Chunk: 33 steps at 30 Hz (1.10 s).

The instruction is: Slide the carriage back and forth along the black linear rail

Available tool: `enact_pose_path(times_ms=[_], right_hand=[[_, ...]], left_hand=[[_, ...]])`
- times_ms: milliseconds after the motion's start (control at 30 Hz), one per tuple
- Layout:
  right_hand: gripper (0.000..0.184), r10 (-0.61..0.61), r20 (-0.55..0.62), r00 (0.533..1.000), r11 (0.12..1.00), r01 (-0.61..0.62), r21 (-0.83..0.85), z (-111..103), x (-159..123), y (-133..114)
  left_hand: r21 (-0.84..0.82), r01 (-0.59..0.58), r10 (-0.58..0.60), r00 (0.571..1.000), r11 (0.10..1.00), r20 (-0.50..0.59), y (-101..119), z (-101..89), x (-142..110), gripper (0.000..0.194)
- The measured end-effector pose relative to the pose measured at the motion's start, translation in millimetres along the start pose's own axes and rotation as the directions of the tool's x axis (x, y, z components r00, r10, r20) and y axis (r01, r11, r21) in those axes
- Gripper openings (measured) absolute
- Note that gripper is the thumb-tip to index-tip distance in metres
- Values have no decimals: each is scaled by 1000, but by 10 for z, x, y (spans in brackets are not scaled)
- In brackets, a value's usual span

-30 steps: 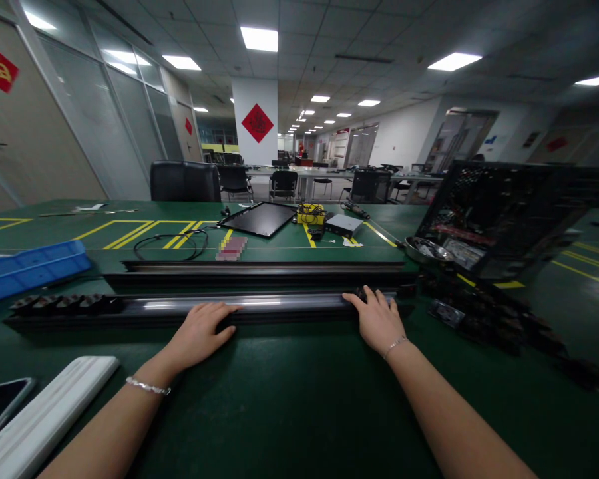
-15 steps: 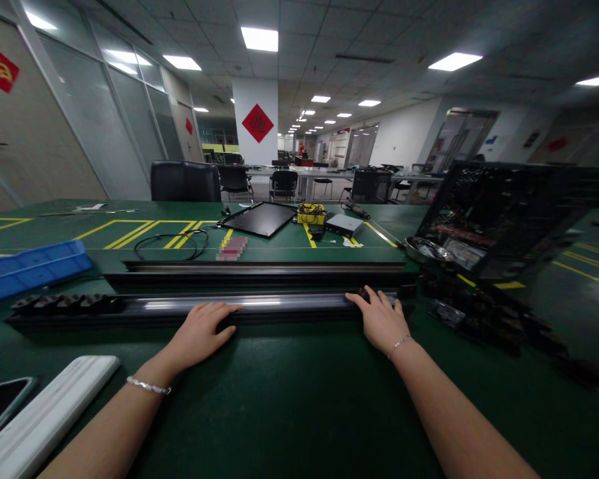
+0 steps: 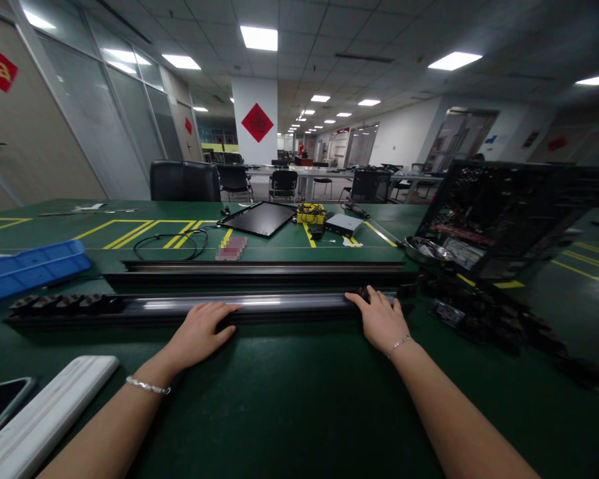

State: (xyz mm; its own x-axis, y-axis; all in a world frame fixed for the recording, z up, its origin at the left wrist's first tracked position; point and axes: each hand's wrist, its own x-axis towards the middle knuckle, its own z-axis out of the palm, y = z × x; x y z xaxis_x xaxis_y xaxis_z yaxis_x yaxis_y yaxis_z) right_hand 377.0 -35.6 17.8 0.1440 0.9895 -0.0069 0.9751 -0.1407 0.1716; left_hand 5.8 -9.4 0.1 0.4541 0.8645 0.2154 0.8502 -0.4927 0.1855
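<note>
**Q:** Near edge of the green workbench (image 3: 289, 406): what lies under the hands?

**A:** A long dark metal rail (image 3: 259, 304), running left to right across the bench. A second rail (image 3: 259, 269) lies parallel just beyond it.

**Q:** Left hand (image 3: 199, 330)?

**A:** Open and palm down on the rail's near side, towards the middle. Not clenched, no grasp.

**Q:** Right hand (image 3: 379, 322)?

**A:** Also open, fingers draped over the rail towards its right end, beside a small dark part (image 3: 363, 293). No firm grip visible.

**Q:** Handling note?

**A:** Judged: this wide stance suits the rail. Press evenly with both palms so that neither end rocks.
</note>
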Motion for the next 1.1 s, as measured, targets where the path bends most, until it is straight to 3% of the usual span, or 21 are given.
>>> enact_pose_path(times_ms=[1100], right_hand=[[67, 23, 2, 1000, 1000, -23, 19, -10, 0, 43]], left_hand=[[-2, -10, 10, 1000, 1000, -2, -31, 24, -1, 41]])
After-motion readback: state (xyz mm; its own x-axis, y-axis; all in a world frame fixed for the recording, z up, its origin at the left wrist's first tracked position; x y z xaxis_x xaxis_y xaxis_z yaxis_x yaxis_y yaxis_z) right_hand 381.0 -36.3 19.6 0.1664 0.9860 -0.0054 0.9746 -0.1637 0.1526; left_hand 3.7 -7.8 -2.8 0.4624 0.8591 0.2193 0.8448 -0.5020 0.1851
